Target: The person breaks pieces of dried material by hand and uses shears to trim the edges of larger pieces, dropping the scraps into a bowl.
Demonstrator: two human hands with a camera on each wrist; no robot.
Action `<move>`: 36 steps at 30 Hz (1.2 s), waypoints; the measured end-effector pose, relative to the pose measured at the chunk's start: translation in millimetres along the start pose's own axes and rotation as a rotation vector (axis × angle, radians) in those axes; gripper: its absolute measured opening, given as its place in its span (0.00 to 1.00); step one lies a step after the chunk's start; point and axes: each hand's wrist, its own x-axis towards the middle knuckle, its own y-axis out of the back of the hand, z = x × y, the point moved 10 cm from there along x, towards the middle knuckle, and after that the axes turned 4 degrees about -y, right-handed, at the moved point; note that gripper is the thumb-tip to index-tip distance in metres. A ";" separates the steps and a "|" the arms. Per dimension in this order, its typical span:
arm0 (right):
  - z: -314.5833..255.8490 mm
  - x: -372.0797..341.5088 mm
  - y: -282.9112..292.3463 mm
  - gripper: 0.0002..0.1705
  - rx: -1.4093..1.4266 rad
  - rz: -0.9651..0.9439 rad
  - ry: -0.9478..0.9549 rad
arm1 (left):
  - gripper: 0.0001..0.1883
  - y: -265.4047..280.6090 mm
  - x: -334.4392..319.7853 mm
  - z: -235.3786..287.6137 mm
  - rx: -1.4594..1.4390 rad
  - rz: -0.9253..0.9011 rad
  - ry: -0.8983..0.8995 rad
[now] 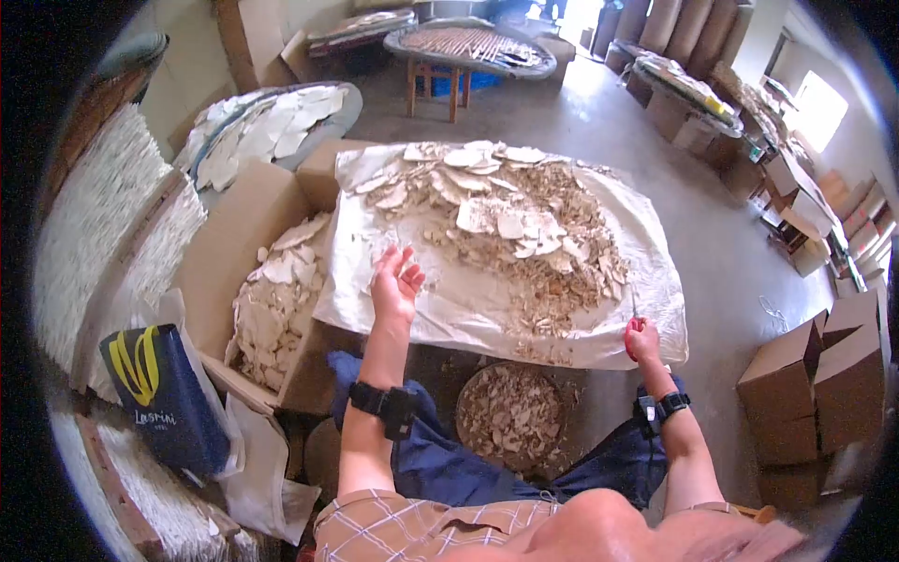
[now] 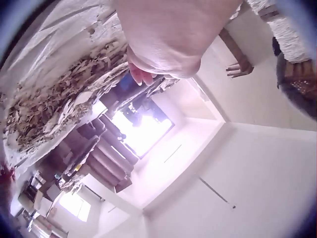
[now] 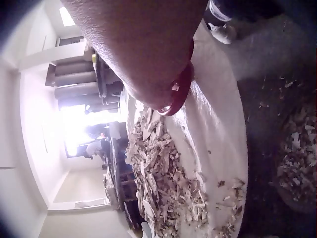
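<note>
My left hand (image 1: 396, 286) is raised over the left part of a white cloth-covered table (image 1: 449, 304), fingers loosely bent and nothing seen between them. At the cloth's right edge my right hand (image 1: 643, 340) grips red-handled scissors (image 1: 631, 343), the thin blades pointing away from me. In the right wrist view the red handle loop (image 3: 184, 89) curves around beside the fingers. A heap of pale dried slices (image 1: 510, 220) covers the back and middle of the cloth, with brownish trimmings (image 1: 571, 281) along its right side.
A cardboard box (image 1: 229, 220) of pale pieces stands against the table's left side. Between my knees sits a round container (image 1: 510, 412) of scraps. A dark blue bag (image 1: 169, 398) is at the left, open cartons (image 1: 796, 375) at the right. Round trays (image 1: 473, 47) stand behind.
</note>
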 end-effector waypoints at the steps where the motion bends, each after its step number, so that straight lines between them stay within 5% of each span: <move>1: 1.5 1.3 1.2 0.19 0.005 0.016 0.000 | 0.18 -4.6 -2.1 -2.8 -0.004 -0.017 -0.001; 6: -8.4 0.3 0.0 0.21 -0.242 0.017 -0.002 | 0.18 -18.4 -6.5 -15.2 0.009 -0.055 0.016; 18: -56.5 -6.1 -14.8 0.19 -0.816 -0.308 0.161 | 0.16 -28.8 -8.2 -28.0 -0.038 -0.070 0.063; 20: -82.2 -7.3 -14.8 0.18 -0.794 -0.215 0.263 | 0.16 -30.2 -9.6 -26.9 -0.044 -0.070 0.086; 22: -119.5 -14.8 -13.2 0.16 -0.475 -0.131 0.396 | 0.16 -28.5 -11.8 -22.5 -0.061 -0.064 0.083; 28: -176.3 4.2 -40.2 0.19 -0.233 0.005 0.495 | 0.14 -27.2 -15.7 -16.6 -0.039 -0.076 0.105; 36: -202.3 41.9 -93.6 0.21 -0.371 0.082 0.546 | 0.14 -23.7 -18.4 -4.9 -0.050 -0.116 0.099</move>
